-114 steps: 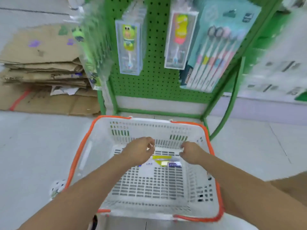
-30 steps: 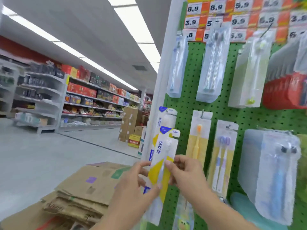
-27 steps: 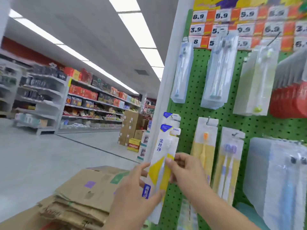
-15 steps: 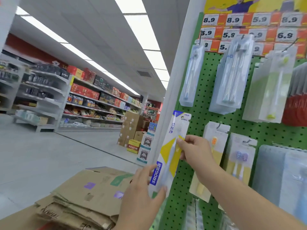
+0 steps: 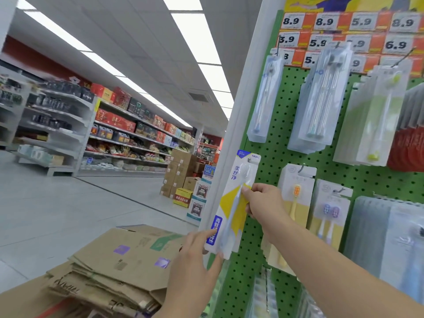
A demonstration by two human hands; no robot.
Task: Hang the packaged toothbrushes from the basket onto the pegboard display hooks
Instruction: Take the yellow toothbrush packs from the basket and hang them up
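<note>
- Head view: your right hand [image 5: 263,203] has its grip closed on the toothbrush pack [image 5: 231,203], thumb on the front and fingers curled behind its right edge, about halfway up the card.
- Your left hand [image 5: 195,262] holds the same pack at its bottom end, thumb and forefinger pinching the lower left corner beside the blue label.
- The toothbrush pack stands nearly upright, leaning a little to the right at the top, against the left edge of the green pegboard [image 5: 275,157], overlapping the white upright post [image 5: 243,99] that borders the pegboard.
- The pack's hang hole is at its top right corner, right by the pegboard face; whether it sits on a hook you cannot tell from here.
- Just right of the pack on the pegboard hangs an orange toothbrush pack [image 5: 296,196], and further right a twin purple toothbrush pack [image 5: 330,214].
- Above the pack on the pegboard hang clear boxed toothbrushes [image 5: 263,99], with orange price tags [image 5: 325,21] along the top.
- Left of the pegboard and below your left hand lies a stack of flattened cardboard [image 5: 110,271] on the floor.
</note>
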